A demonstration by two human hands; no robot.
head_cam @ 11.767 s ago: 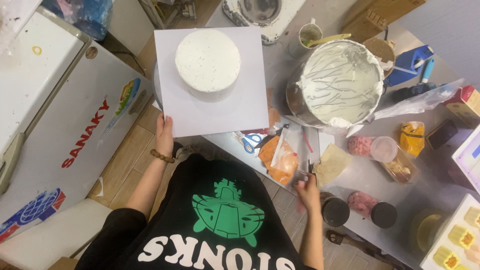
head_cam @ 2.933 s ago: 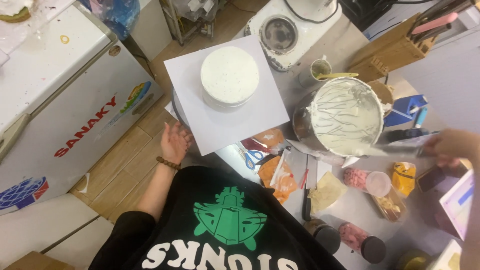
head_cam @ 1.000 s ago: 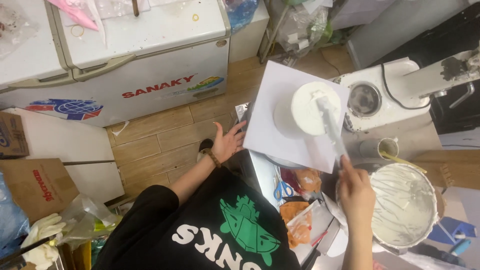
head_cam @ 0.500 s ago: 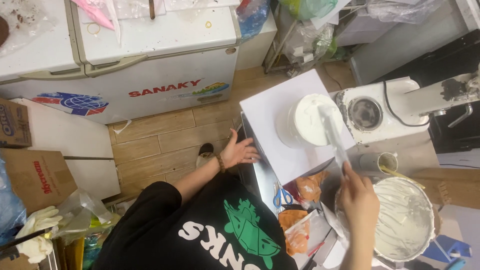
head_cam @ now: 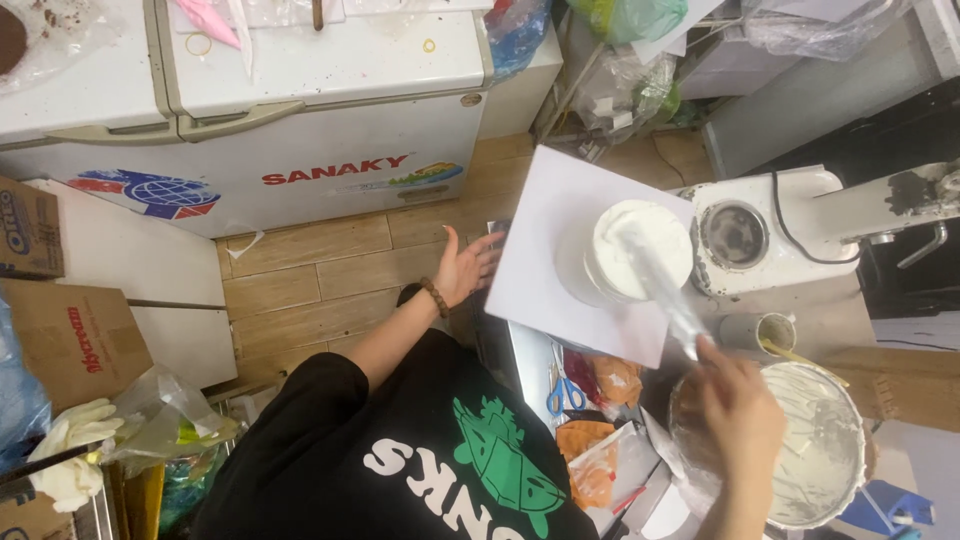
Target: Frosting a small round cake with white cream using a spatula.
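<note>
**Spatula on the cake top, cream being laid**

Spatula (head_cam: 662, 290) in your right hand (head_cam: 742, 415) is the working tool here: your fingers are closed around its handle near the metal bowl (head_cam: 830, 455), and the long blade reaches up and left until its tip lies on the top of the white cake (head_cam: 640, 250). The blade looks blurred, so I judge it to be moving across the top surface.

Your left hand (head_cam: 468, 268) is open, fingers spread, holding nothing. It sits at the left edge of the white square board (head_cam: 545, 270) under the cake, just touching or just beside that edge; I cannot tell which.

The cake stands on that board at the table's far end, just left of the white stand mixer (head_cam: 760, 235). The bowl of cream sits to your right, nearer you than the cake, with a small cup (head_cam: 765, 332) between it and the mixer. Blue scissors (head_cam: 566, 395) and orange packets (head_cam: 590, 460) lie on the table between you and the board. The white chest freezer (head_cam: 250, 110) stands well apart on the far left, across the wooden floor.

By my reading, you are at the coating step, spreading cream over the top, with the sides not clearly shown. The next move calls for a flat, lightly pressed blade drawn evenly across the top, while your left hand turns or steadies the board so the cake does not shift. Keep your wrist low so the blade does not dig in.
</note>
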